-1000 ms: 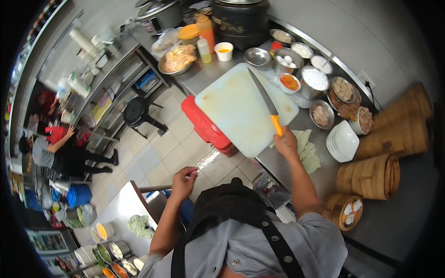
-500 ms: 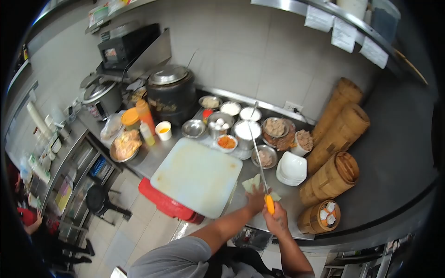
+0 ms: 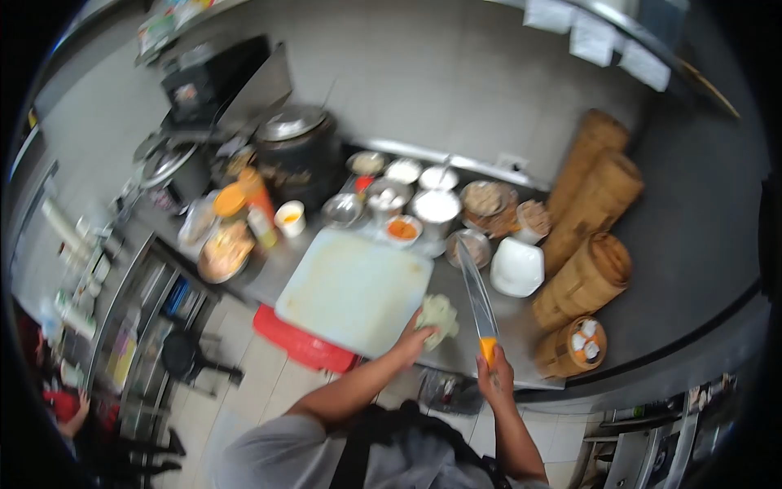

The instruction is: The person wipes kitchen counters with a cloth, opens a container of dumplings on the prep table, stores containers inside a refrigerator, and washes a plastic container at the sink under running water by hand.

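My right hand (image 3: 496, 376) grips the yellow handle of a large knife (image 3: 478, 297), its long blade pointing up and away over the steel counter. A crumpled pale green cloth (image 3: 440, 320) is in my left hand (image 3: 413, 336), near the right corner of the white cutting board (image 3: 354, 285). Cloth and blade are apart. Faint yellowish stains mark the board, which rests on something red (image 3: 303, 342) that sticks out at the front edge.
Behind the board stand bowls of white powder (image 3: 436, 206), eggs (image 3: 388, 198), shredded orange food (image 3: 401, 230) and meat (image 3: 484, 198). White dishes (image 3: 517, 267) and bamboo steamers (image 3: 584, 277) are at the right. A black stool (image 3: 183, 353) and another person's hand (image 3: 79, 411) are at the left.
My left hand has lifted the cloth from the counter and moved left toward the board. The knife has come away from the cloth, its blade now turned more broadside. The view has shifted slightly.
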Demonstrator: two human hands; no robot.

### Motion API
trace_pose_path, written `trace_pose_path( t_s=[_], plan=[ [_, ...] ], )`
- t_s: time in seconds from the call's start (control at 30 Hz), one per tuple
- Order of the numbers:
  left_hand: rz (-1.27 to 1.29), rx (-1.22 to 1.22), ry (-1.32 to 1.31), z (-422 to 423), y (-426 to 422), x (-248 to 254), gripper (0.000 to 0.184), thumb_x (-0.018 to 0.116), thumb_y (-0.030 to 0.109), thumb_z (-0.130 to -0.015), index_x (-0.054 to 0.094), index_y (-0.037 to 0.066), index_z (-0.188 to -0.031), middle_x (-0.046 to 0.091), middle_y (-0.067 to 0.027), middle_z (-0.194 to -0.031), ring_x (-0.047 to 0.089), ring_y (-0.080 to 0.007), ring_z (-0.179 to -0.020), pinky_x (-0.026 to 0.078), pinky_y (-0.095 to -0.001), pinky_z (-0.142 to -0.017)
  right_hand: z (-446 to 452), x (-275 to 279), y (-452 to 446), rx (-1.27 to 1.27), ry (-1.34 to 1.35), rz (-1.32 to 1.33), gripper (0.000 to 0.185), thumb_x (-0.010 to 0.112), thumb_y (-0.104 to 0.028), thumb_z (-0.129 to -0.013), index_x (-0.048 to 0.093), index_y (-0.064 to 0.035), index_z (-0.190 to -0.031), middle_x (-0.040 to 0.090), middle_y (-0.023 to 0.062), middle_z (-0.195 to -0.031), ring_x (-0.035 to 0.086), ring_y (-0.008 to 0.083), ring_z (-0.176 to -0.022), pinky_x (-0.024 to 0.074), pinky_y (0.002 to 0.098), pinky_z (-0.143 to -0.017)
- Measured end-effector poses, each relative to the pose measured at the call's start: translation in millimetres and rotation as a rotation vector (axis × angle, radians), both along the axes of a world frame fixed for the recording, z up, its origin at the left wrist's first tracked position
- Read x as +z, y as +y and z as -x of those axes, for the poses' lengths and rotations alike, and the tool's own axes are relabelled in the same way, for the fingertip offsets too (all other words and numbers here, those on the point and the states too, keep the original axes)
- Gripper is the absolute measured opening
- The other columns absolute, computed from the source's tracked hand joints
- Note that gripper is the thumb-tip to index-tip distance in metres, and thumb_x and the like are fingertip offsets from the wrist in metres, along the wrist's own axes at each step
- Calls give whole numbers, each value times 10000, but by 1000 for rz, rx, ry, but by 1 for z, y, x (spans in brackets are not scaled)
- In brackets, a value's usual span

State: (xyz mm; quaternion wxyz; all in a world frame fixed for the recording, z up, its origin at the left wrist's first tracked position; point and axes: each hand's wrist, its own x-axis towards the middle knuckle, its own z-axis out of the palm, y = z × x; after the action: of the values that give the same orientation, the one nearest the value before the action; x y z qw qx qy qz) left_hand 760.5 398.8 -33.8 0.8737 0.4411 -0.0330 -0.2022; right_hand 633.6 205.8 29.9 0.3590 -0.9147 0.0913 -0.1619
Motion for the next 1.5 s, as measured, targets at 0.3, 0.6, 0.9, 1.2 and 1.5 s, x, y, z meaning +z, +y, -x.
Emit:
trace_pose_path(
  t_s=[0.3,0.6,0.9,1.2,1.5],
  plan=[
    [-183,524,221,-26,94,29,368,668,129,-885,561,-70,-1176,640,-144,-1110,609,-245,-1038,519,-407,-786,-64,19,135,518,286,113,410,617,-302,-883,515,-42,-1183,651,226,-1009,621,439,-912,502,490,-763],
    [-1464,872,-430,-155,284,14,281,693,226,-821,669,77,-1058,670,-126,-1036,615,-310,-1004,459,-438,-889,42,12,7,228,388,94,416,638,-321,-875,574,-6,-1138,662,228,-960,650,397,-900,506,430,-765],
    [-1929,411,-426,-256,153,-25,547,712,273,-769,531,182,-1277,502,-174,-1231,554,-371,-1110,488,-446,-917,47,38,-13,-49,436,-96,322,630,-176,-881,557,46,-1102,616,174,-811,617,261,-723,482,333,-679],
    [-1979,-231,-169,-40,315,38,498,793,292,-646,662,146,-1104,675,-128,-994,645,-318,-969,516,-419,-844,15,26,-47,43,403,-258,323,608,-184,-902,537,48,-1116,590,120,-818,571,190,-738,467,302,-698],
    [-1793,745,-441,-143,302,3,470,697,373,-743,636,121,-1135,664,-186,-1045,608,-360,-1033,474,-467,-874,-12,1,-49,153,310,-408,281,604,-189,-936,538,-28,-1158,497,-51,-753,406,4,-567,341,164,-482]
  ],
)
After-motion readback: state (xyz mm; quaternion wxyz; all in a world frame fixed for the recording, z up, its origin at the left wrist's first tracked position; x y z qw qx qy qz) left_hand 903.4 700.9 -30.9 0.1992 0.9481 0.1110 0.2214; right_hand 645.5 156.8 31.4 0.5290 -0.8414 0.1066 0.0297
